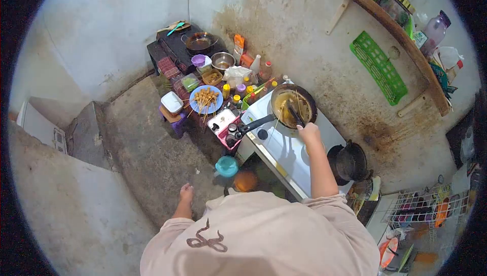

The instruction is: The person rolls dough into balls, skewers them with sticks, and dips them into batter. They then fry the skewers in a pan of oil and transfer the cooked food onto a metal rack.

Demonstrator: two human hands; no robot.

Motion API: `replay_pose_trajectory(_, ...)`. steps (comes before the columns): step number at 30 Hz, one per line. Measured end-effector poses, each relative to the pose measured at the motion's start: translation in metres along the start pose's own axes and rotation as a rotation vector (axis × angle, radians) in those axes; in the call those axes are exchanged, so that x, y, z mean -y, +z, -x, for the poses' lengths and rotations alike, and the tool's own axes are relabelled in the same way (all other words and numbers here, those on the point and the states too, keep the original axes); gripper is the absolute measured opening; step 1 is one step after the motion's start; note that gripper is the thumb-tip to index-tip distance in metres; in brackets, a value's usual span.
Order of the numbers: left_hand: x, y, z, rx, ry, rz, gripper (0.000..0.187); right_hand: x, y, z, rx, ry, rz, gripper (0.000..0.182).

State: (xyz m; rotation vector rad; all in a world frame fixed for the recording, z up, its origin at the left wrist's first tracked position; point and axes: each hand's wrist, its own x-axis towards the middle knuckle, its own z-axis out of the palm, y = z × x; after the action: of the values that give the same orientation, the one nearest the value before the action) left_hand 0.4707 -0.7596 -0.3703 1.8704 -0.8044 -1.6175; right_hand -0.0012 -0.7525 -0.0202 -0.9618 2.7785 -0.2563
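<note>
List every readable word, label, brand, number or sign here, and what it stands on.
Nothing is legible.
Tall orange-and-white packet: any printing too blurred to read.
Small yellow plastic bottle: any label too small.
Cream fabric shirt: brown snake-like figure, no readable lettering.
Black round frying pan: no readable marking.

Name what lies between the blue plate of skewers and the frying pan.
In the head view, yellow-topped containers among other small items, then white stovetop before the pan.

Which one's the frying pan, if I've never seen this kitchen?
Find the white stove. The frying pan sits on it, beneath the dark utensil in the right hand. Its long black handle sets it apart from the black pot nearby.
</note>
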Motion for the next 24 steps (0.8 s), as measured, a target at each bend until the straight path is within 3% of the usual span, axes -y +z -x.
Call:
replay_pose_trajectory(6,-0.022,0.01,0.009,0.048,0.006,-0.084,0.039,0.025,0.012,-0.008,0.077,-0.026,0.031,0.045)
replay_pose_trajectory(10,-0.019,0.014,-0.001,0.05,0.014,-0.103,0.04,0.006,0.023,-0.023,0.125,0.016,-0.055,0.047)
replay_pose_trajectory(13,-0.005,0.008,-0.008,0.051,0.035,-0.11,0.04,-0.005,0.017,-0.017,0.011,0.003,0.004,0.047)
replay_pose_trajectory(24,-0.016,-0.001,0.003,0.019,0.027,-0.109,0.039,0.012,-0.01,0.013,0.013,-0.066,0.159,0.038)
